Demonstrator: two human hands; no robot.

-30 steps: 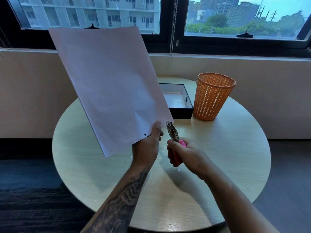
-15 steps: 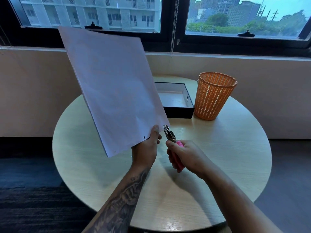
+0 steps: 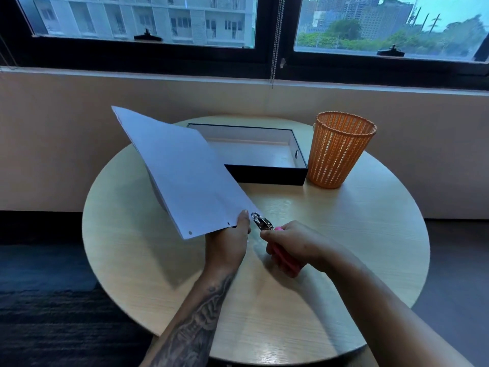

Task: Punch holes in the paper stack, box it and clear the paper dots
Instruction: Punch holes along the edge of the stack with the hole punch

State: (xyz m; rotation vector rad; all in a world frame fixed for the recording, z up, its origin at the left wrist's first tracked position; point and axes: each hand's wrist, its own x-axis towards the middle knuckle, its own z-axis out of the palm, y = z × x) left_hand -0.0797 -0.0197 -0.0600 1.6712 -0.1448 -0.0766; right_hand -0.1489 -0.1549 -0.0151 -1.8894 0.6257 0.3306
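My left hand grips the near corner of a white paper stack, which tilts low over the table's left half. Two punched holes show along the stack's near edge. My right hand holds a pink-handled hole punch, its metal jaws pointing at the paper's corner, just right of my left thumb. An open black box with a pale inside lies at the table's far side, partly hidden behind the paper.
An orange mesh bin stands right of the box. All rests on a round wooden table, with dark floor around it and a wall with windows behind. A few tiny paper dots lie near my hands.
The paper stack has swung down from nearly upright to a low tilt over the table, uncovering the box. My right hand with the punch stays close to the paper's corner.
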